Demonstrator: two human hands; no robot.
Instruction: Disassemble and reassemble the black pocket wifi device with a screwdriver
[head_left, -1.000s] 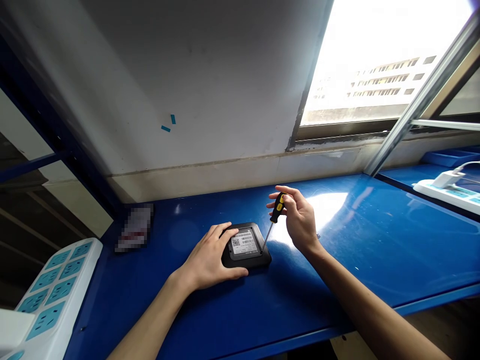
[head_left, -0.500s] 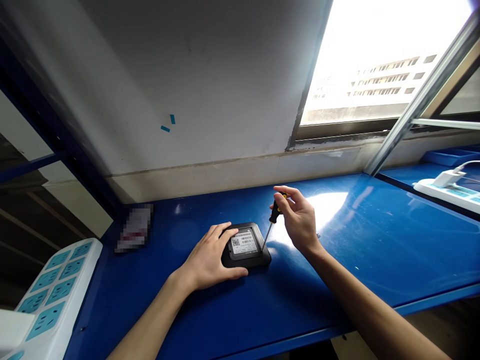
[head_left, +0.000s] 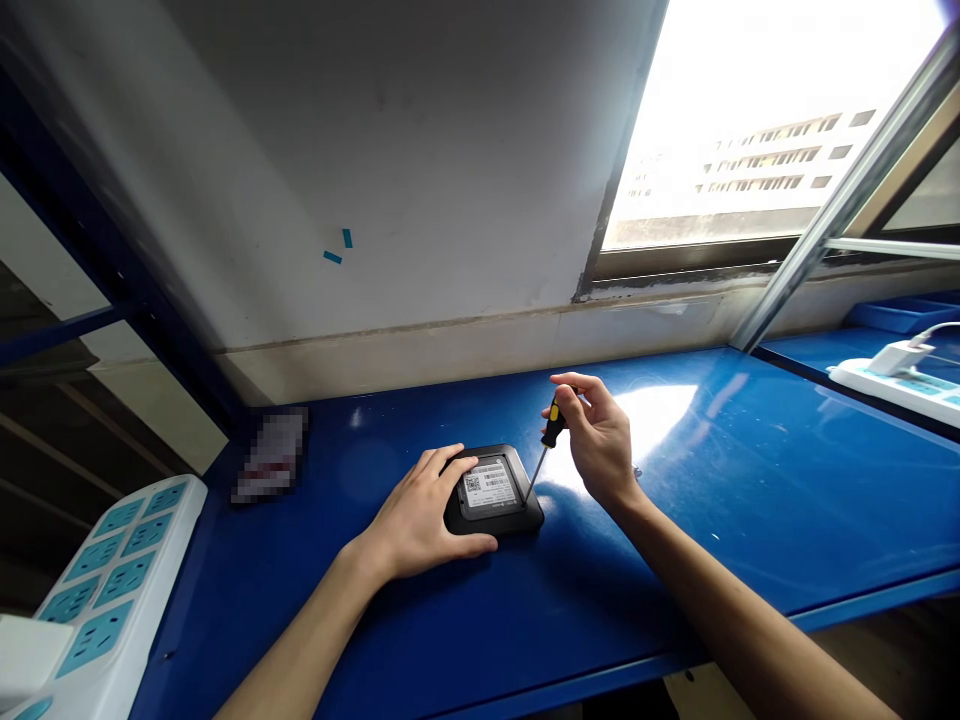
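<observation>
A black rectangular device (head_left: 454, 518) with rounded corners lies flat on the blue table, a white printed label (head_left: 491, 484) with a QR code in its recessed face. My left hand (head_left: 420, 515) grips it from the left, the fingers over the far edge and the thumb along the near side. In my right hand (head_left: 600, 440) is a screwdriver (head_left: 553, 428) with a black and yellow handle, pinched between thumb and fingers. Its tilted shaft reaches down to the near right corner of the device's recess. The exact contact of the tip is too small to make out.
A white power strip (head_left: 161, 560) with teal sockets stands at the left edge, and a blurred-out flat object (head_left: 271, 455) lies behind it. Another power strip (head_left: 900, 380) with a plugged-in charger sits at the right. Wall and window (head_left: 720, 150) bound the blue table (head_left: 750, 480).
The screwdriver handle has turned slightly in my right hand, showing more of its yellow part. My left hand and the device stay in place on the table.
</observation>
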